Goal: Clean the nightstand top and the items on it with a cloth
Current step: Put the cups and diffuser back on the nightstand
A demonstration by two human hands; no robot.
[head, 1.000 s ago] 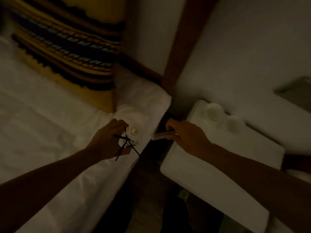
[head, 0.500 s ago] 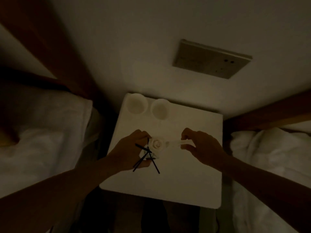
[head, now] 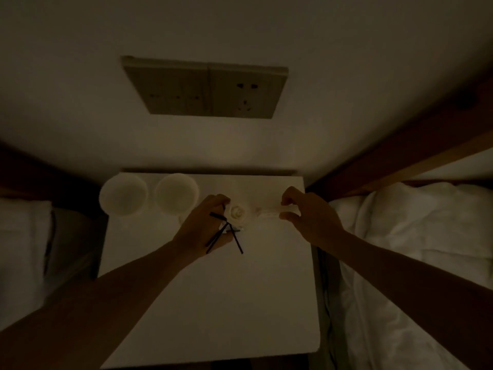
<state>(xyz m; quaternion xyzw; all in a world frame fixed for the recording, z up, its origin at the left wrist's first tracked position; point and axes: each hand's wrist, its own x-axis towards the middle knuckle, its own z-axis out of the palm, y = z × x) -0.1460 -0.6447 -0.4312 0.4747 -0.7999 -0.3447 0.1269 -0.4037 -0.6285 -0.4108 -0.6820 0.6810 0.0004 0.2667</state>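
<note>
Above the nightstand [head: 213, 303] a small diffuser bottle [head: 237, 213] (with dark reeds [head: 225, 233]) is gripped by the left hand [head: 205, 228]; a pale cloth [head: 269, 210] just right of it is pinched by the right hand [head: 309, 217]. Two cups [head: 149, 194] stand at the nightstand's back-left corner.

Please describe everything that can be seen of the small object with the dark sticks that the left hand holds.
The small object is pale, with a rose-shaped white top and several thin dark sticks that cross and splay out toward the camera. Its material is unclear in the dim light. The left hand grips it from the left, above the white nightstand top. On its right side, a pale cloth touches it.
</note>
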